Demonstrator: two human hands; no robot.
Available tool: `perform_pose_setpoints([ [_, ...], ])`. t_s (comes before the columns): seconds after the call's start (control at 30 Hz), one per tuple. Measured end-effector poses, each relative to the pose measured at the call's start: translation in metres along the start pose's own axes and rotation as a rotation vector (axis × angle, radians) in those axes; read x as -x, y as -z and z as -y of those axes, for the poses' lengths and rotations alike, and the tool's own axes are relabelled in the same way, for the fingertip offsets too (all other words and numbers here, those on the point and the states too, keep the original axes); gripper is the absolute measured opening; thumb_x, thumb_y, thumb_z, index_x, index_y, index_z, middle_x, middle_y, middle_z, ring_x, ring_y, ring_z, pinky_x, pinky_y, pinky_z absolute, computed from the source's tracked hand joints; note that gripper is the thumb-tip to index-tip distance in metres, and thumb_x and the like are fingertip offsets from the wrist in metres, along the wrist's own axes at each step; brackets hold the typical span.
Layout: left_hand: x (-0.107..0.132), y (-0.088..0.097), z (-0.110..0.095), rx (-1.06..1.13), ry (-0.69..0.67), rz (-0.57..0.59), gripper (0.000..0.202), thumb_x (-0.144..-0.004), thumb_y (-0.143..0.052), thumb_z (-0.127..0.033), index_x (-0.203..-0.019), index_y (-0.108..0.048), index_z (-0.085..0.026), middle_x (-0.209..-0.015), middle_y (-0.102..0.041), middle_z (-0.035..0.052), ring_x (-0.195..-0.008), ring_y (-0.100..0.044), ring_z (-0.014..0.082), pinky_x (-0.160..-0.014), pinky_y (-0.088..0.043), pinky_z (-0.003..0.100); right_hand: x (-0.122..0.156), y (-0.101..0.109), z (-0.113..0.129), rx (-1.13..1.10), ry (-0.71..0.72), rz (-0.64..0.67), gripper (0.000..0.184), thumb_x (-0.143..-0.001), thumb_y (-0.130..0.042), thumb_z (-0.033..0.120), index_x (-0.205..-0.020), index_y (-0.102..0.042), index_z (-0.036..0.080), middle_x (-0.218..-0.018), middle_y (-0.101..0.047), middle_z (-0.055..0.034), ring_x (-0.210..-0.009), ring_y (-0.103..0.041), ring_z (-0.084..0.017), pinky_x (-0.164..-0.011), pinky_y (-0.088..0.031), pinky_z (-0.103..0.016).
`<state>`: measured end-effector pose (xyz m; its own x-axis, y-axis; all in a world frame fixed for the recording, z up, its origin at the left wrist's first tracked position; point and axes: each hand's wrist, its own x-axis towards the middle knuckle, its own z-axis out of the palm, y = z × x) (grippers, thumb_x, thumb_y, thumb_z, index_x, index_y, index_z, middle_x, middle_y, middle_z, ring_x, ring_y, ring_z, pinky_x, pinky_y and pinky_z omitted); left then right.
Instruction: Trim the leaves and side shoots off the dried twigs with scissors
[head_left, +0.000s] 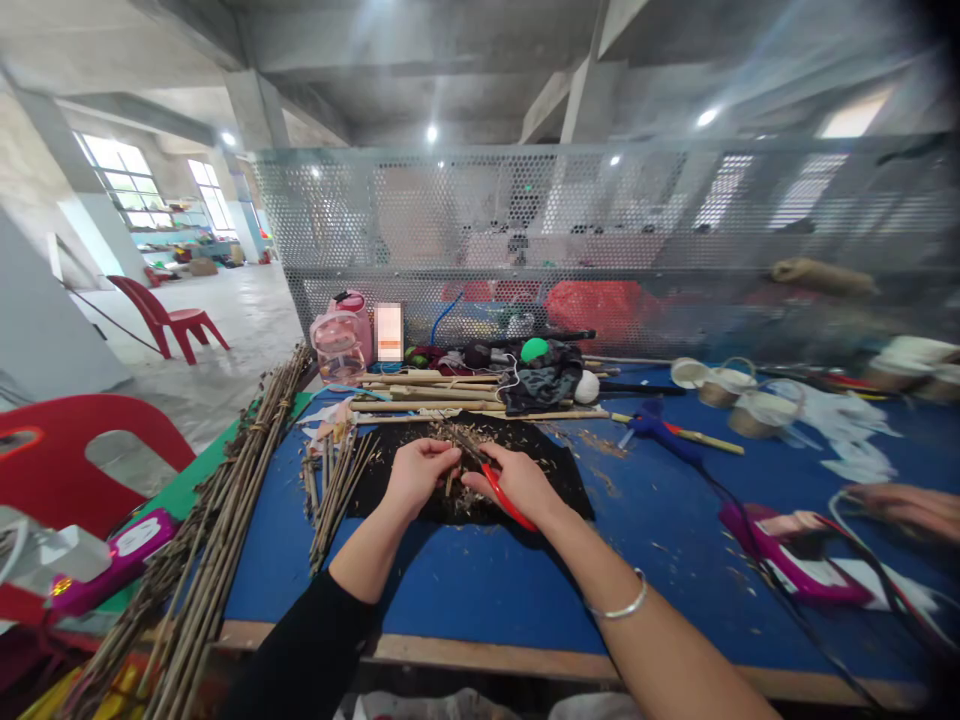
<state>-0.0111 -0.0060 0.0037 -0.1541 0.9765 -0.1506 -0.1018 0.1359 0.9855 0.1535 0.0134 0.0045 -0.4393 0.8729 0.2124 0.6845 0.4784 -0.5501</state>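
My left hand (417,474) is closed around a thin brown twig (451,440) over a black cloth (555,470) strewn with wood chips. My right hand (517,480) grips red-handled scissors (504,497), whose blades meet the twig between my hands. A silver bangle (619,605) circles my right wrist. A small bunch of cut twigs (336,490) lies just left of the cloth on the blue table (465,590).
A long bundle of thin sticks (225,520) runs along the table's left edge. Bamboo rods (420,395), a pink bottle (341,340), a blue glue gun (660,425) and small baskets (750,405) lie behind. Another person's hand (911,505) rests at right. Red chairs (75,450) stand left.
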Motion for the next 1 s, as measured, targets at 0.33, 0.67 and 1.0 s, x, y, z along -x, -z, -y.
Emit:
perform_pose_setpoints([
  [0.33, 0.000, -0.003, 0.004, 0.040, -0.021, -0.011, 0.036, -0.050, -0.076, -0.037, -0.070, -0.060, -0.012, -0.053, -0.060, -0.0005, -0.040, -0.047, 0.0057, -0.040, -0.034, 0.017, 0.001, -0.011, 0.010, 0.007, 0.011, -0.113, 0.037, -0.072, -0.060, 0.044, -0.101, -0.056, 0.020, -0.089, -0.064, -0.0063, -0.077, -0.059, -0.018, -0.065, -0.040, -0.024],
  [0.67, 0.001, 0.000, 0.001, 0.035, 0.026, -0.002, 0.037, -0.051, -0.076, -0.040, -0.067, -0.059, -0.012, -0.051, -0.057, -0.0007, -0.039, -0.044, 0.0048, -0.038, -0.032, 0.017, 0.003, -0.013, 0.009, 0.045, -0.021, -0.088, 0.032, -0.076, -0.053, 0.051, -0.090, -0.060, 0.023, -0.071, -0.066, -0.0040, -0.064, -0.061, -0.018, -0.054, -0.036, -0.022],
  [1.0, -0.001, -0.002, 0.007, 0.030, 0.014, 0.088, 0.038, -0.053, -0.073, -0.045, -0.064, -0.056, -0.013, -0.050, -0.058, -0.0002, -0.036, -0.041, 0.0044, -0.036, -0.027, 0.017, 0.001, -0.011, 0.008, 0.085, 0.004, -0.085, 0.045, -0.069, -0.061, 0.050, -0.102, -0.055, 0.021, -0.091, -0.064, -0.0066, -0.085, -0.060, -0.021, -0.067, -0.040, -0.026],
])
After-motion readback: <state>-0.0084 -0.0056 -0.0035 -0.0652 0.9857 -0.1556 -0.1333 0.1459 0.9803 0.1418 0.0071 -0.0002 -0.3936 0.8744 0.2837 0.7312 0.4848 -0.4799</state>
